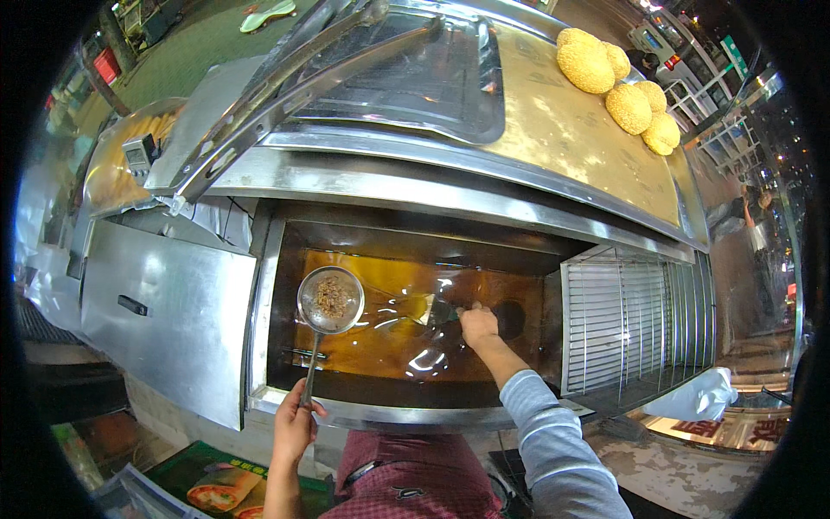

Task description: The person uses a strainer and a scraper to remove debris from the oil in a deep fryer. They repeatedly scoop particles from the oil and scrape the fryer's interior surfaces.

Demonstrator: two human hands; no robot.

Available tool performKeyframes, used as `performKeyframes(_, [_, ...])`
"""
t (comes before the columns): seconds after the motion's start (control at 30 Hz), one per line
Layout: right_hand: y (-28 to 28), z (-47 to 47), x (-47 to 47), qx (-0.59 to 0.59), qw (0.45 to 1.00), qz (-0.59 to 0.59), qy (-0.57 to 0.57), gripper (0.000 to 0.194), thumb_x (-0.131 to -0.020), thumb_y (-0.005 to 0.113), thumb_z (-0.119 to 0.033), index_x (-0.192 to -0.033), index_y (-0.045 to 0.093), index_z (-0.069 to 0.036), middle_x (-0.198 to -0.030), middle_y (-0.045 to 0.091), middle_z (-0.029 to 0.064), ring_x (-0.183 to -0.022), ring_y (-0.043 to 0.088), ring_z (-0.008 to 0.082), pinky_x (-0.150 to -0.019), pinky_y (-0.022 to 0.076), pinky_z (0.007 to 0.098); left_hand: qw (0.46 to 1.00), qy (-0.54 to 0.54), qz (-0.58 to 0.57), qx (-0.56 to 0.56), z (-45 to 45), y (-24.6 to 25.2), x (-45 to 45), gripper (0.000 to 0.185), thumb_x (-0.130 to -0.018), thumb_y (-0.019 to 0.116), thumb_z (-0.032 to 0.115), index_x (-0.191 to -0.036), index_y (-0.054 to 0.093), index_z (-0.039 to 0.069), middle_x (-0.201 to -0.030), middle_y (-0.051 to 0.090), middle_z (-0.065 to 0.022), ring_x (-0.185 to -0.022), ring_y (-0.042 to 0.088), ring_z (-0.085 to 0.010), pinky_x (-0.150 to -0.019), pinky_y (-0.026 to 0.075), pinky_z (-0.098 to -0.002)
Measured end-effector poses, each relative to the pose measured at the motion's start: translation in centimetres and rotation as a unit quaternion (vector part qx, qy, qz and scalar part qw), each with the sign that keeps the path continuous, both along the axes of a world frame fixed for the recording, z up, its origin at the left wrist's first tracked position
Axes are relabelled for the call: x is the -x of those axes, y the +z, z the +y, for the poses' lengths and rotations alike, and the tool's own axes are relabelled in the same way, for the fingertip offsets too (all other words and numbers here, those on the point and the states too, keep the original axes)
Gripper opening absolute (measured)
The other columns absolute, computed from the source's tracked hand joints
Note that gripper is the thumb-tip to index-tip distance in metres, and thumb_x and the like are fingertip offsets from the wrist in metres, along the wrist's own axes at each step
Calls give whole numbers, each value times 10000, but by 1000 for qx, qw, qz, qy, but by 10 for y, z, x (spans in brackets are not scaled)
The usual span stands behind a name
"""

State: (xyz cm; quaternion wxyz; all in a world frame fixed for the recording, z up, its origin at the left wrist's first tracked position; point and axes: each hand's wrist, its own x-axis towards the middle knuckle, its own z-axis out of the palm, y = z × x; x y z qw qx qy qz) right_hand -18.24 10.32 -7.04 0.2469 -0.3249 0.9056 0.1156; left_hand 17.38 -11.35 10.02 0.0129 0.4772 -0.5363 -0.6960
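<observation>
My left hand (295, 418) grips the handle of a round wire-mesh skimmer (352, 310). Brown fried crumbs (331, 296) lie in its mesh, above the left part of a rectangular metal fryer vat (402, 417). Amber oil (382, 353) fills the vat's bottom, its surface rippled and shiny. My right hand (480, 326) is closed over the oil, right of centre, around the dark handle of what looks like a scraper. The pale flat blade (426, 310) of that scraper points left towards the skimmer; how deep it sits in the oil I cannot tell.
A wire draining rack (616, 324) adjoins the vat's right side; a steel lid (168, 318) lies left. Beyond, long metal tongs (259, 120) rest across a dark tray (402, 84). Several sesame balls (587, 65) sit on the brown-lined tray (551, 123). A digital timer (139, 157) stands far left.
</observation>
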Motion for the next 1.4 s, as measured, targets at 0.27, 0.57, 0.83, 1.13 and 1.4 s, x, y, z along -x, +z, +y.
performKeyframes(0.27, [11,86,31,-24,998,47,-16,389,-828,650,-119,-1198,664,-238,-1134,594,166,-1026,624,349,-856,554,420,1000,-7,6,5,23,1,10,540,-946,326,-39,-1478,376,44,-809,637,-69,-421,431,-52,-392,364,-193])
performKeyframes(0.57, [16,138,52,-40,995,86,-38,247,-932,545,-208,-1129,693,-203,-1127,589,134,-1042,607,319,-798,565,399,1000,-8,0,9,39,9,20,544,-946,321,-37,-1480,378,53,-811,642,-71,-419,432,-52,-389,362,-193])
performKeyframes(0.83, [59,145,34,12,989,117,-96,390,-814,662,-106,-1197,661,-178,-1113,585,150,-994,625,325,-817,553,391,1000,-4,15,3,37,5,18,540,-950,336,-32,-1479,384,63,-812,643,-62,-422,430,-48,-387,354,-190])
performKeyframes(1.13, [69,34,-66,237,970,-4,46,308,-889,553,-117,-1152,688,-208,-964,613,157,-917,644,353,-718,545,455,1000,-1,2,6,24,15,14,546,-948,336,-22,-1485,379,65,-812,638,-58,-436,439,-49,-400,358,-191])
performKeyframes(1.4, [8,-92,-141,200,968,-65,136,242,-911,543,-147,-1121,659,-116,-1025,586,159,-954,642,325,-673,578,429,1000,19,-6,10,11,15,-1,535,-957,348,8,-1492,350,33,-810,634,-56,-413,411,-51,-372,323,-192])
